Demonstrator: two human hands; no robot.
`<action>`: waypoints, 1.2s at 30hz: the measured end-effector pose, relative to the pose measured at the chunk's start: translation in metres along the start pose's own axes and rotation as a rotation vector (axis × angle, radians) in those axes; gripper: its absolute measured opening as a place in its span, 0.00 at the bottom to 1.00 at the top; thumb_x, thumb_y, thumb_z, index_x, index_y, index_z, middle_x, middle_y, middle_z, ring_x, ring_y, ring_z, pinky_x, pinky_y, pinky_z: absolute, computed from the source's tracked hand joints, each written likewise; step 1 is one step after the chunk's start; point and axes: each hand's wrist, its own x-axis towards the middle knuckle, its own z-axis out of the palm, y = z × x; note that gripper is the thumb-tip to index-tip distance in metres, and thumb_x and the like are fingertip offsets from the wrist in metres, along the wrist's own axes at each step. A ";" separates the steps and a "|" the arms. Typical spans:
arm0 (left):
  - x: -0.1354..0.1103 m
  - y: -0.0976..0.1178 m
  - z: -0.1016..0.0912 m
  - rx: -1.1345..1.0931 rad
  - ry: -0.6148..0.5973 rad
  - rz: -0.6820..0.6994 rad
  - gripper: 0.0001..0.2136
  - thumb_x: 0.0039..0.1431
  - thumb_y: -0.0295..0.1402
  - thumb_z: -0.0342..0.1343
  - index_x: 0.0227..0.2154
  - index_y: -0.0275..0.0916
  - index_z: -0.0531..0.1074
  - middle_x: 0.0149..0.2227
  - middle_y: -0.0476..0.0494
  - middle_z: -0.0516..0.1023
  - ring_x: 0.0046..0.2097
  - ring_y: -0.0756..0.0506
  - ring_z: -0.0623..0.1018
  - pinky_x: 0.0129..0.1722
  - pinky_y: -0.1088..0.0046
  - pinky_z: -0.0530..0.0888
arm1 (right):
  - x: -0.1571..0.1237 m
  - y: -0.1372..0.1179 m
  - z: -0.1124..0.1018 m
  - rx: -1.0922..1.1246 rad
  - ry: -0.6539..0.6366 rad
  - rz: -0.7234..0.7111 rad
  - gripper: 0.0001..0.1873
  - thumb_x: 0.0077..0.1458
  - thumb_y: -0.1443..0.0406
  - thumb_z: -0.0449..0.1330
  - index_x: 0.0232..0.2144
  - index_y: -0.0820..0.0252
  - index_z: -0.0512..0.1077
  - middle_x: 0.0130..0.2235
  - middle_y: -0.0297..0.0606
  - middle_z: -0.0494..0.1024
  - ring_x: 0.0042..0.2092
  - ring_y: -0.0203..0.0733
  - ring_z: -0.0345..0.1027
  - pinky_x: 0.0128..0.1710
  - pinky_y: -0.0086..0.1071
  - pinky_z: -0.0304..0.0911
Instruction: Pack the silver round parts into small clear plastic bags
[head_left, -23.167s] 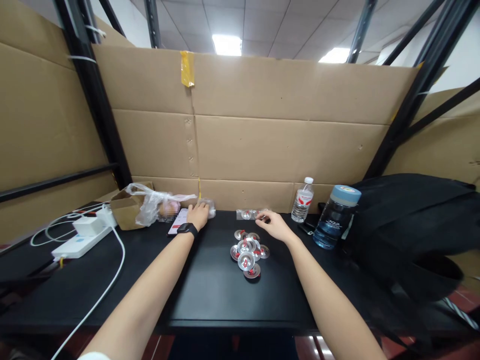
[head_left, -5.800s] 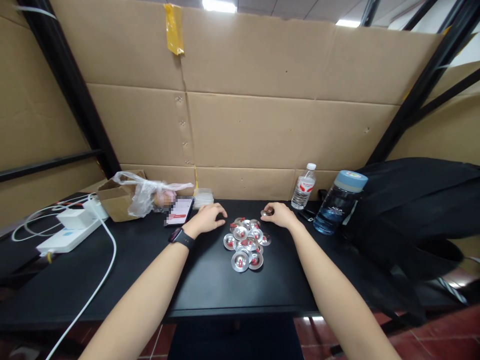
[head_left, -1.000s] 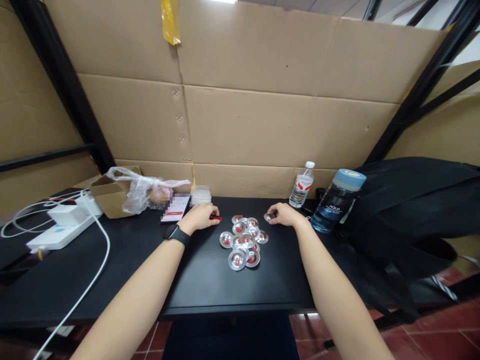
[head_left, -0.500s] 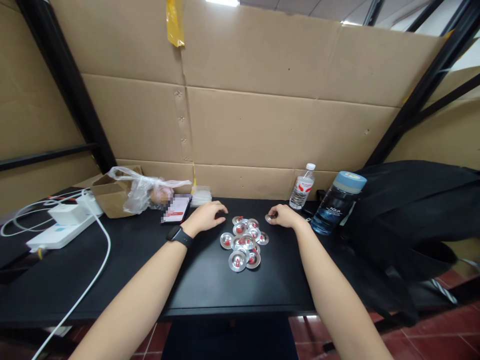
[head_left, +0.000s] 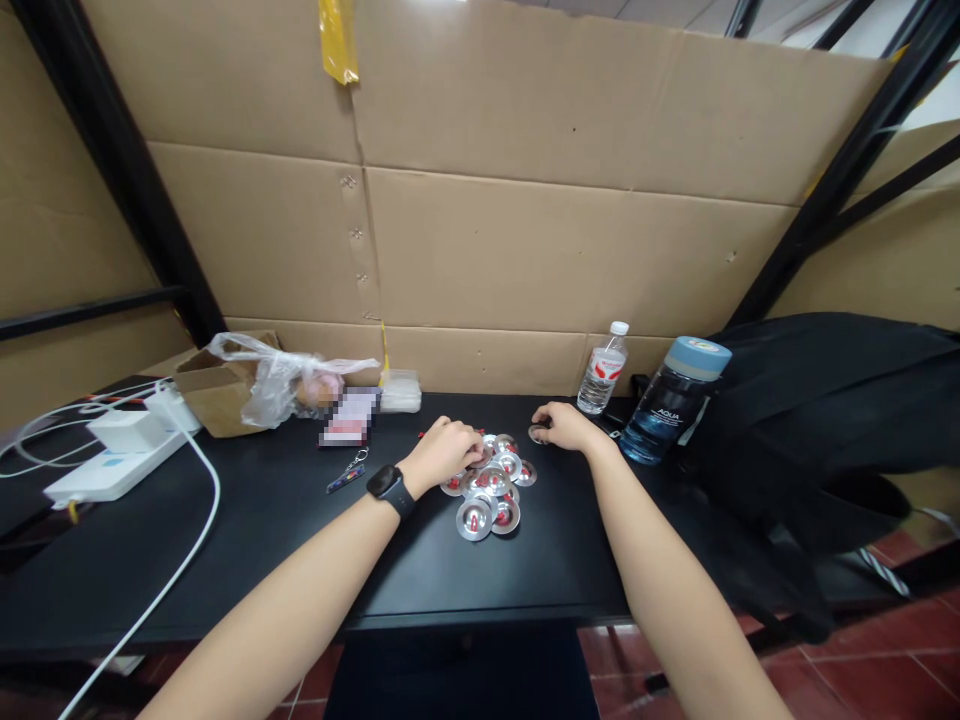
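Left hand [head_left: 444,450] just swung in over heaped metal discs [head_left: 493,482] mid-worktop [head_left: 420,570], curled at their eleven o'clock; grasping one or not, cannot tell. Right hand [head_left: 561,428] pinching single disc [head_left: 536,434] at heap's one-thirty. Both hands now seemingly on discs.

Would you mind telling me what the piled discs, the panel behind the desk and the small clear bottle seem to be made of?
The piled discs look like polished metal: silvery, with bright highlights; which metal, I can't tell. The panel seems to be matt cardboard, brown with straight creases. The small clear bottle is probably plastic, smooth, glossy and see-through.
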 end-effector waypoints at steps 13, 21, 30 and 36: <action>0.001 -0.015 -0.004 -0.597 0.276 -0.157 0.04 0.63 0.34 0.56 0.37 0.41 0.74 0.37 0.48 0.81 0.40 0.46 0.80 0.44 0.70 0.71 | -0.009 -0.100 0.029 0.601 0.074 -0.372 0.35 0.48 0.60 0.71 0.57 0.52 0.68 0.52 0.41 0.77 0.42 0.41 0.75 0.38 0.32 0.72; -0.001 -0.036 -0.017 -0.572 0.306 -0.168 0.04 0.58 0.30 0.59 0.37 0.40 0.74 0.39 0.46 0.82 0.42 0.45 0.80 0.47 0.69 0.73 | -0.007 -0.093 0.020 0.485 0.132 -0.303 0.27 0.46 0.57 0.72 0.49 0.57 0.74 0.39 0.38 0.79 0.35 0.39 0.73 0.37 0.32 0.69; -0.025 -0.092 -0.026 -0.231 0.042 -0.269 0.06 0.54 0.30 0.59 0.35 0.41 0.77 0.36 0.48 0.84 0.41 0.44 0.82 0.44 0.71 0.71 | -0.004 -0.012 -0.009 -0.026 0.023 0.062 0.24 0.43 0.53 0.72 0.41 0.58 0.80 0.37 0.41 0.82 0.36 0.45 0.75 0.34 0.32 0.64; -0.024 -0.091 -0.023 -0.224 -0.006 -0.211 0.08 0.54 0.32 0.59 0.36 0.42 0.79 0.38 0.46 0.84 0.41 0.43 0.82 0.45 0.70 0.72 | -0.002 0.001 -0.003 -0.001 -0.081 0.042 0.25 0.45 0.56 0.71 0.46 0.58 0.81 0.40 0.42 0.83 0.40 0.47 0.77 0.41 0.33 0.66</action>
